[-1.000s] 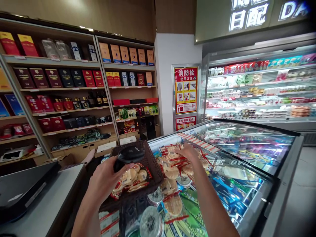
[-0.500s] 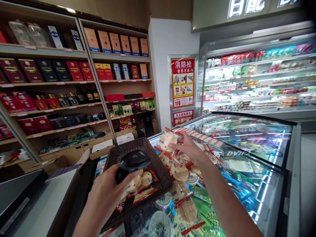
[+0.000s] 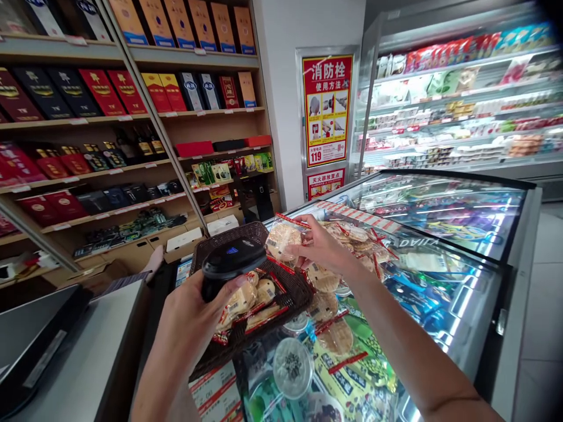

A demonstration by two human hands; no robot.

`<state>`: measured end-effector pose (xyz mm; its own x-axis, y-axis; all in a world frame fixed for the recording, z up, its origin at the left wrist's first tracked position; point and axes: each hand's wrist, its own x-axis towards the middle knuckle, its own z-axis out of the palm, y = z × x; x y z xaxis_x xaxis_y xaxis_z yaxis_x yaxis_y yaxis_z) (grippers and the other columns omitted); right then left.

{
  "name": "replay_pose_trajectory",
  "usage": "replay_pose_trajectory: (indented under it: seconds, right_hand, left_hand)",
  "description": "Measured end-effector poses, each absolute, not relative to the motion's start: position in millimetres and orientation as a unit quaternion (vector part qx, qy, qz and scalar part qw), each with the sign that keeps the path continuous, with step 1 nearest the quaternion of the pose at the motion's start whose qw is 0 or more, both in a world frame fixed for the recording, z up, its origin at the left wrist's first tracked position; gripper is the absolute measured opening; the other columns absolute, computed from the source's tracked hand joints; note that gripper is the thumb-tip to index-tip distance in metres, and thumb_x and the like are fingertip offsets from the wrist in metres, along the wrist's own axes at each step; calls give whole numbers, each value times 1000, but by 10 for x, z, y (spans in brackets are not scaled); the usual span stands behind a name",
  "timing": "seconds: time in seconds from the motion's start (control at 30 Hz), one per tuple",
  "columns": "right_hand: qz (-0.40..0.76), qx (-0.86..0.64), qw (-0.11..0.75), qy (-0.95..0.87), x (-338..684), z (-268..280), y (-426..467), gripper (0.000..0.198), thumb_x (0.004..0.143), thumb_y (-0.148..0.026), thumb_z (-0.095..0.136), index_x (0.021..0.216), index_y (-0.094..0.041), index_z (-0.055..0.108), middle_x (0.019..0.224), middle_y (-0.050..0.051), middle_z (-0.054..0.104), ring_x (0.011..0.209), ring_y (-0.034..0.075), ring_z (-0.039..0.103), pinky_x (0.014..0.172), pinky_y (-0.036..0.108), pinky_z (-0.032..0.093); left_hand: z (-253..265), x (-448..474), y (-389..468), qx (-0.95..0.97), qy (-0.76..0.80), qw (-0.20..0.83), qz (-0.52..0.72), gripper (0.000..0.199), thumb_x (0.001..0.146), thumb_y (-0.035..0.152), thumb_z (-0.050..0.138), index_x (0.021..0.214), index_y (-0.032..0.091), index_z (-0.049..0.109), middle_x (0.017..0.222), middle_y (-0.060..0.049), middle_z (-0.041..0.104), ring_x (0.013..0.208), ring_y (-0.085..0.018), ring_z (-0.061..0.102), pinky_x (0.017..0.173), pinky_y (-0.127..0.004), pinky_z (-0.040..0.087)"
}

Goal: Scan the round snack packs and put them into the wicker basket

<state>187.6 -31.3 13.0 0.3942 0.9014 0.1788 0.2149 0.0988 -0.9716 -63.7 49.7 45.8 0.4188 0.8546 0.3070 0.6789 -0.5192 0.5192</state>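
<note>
My left hand (image 3: pixel 193 305) is closed around a black handheld barcode scanner (image 3: pixel 233 258), held over a dark brown woven basket (image 3: pixel 290 299). In that basket lie several clear packets of round flat biscuits (image 3: pixel 246 296) with red edges. Between the thumb and fingers of my right hand (image 3: pixel 314 243) is a similar biscuit packet (image 3: pixel 282 239), raised at the basket's right rim. A barcode label shows on its left side, facing the scanner. Below and right of that hand, more loose biscuit packets (image 3: pixel 336 337) lie on the glass freezer top.
The glass-topped freezer (image 3: pixel 444 205) runs off to the right, with round lidded tubs (image 3: pixel 293 366) showing near the basket. A grey counter (image 3: pixel 105 351) is at left. Shelves of boxed bottles (image 3: pixel 105 91) line the back wall; a lit chiller (image 3: pixel 461 117) stands at far right.
The packet in my right hand has come left, closer to the scanner. A blue light now shows on top of the scanner. My view has tilted down.
</note>
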Motion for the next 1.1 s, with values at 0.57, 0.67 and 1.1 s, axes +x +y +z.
replay_pose_trajectory:
  seconds: [0.57,0.67,1.1]
  right_hand:
    - [-53,-835,327,-439,2336,-186,-106,24,92,-32,60,113,-20,59,104,13,68,102,30,63,83,38,45]
    - [-25,-888,244,-390,2679,-123,-328,45,79,-50,72,109,-17,61,104,16,67,106,35,61,85,43,46]
    - [120,-771,431,-453,2794,-26,-432,30,66,-42,80,67,-19,60,62,0,57,60,15,55,53,27,39]
  left_hand:
    - [483,-654,577,829,509,108,204,59,73,80,47,73,24,68,55,-2,60,61,-25,59,55,-30,39]
    - [492,-641,590,833,511,112,179,59,72,80,47,78,25,68,60,-3,64,64,-26,60,57,-31,40]
    - [475,-592,577,844,488,122,189,64,67,86,47,66,26,66,49,-1,59,54,-23,58,51,-30,39]
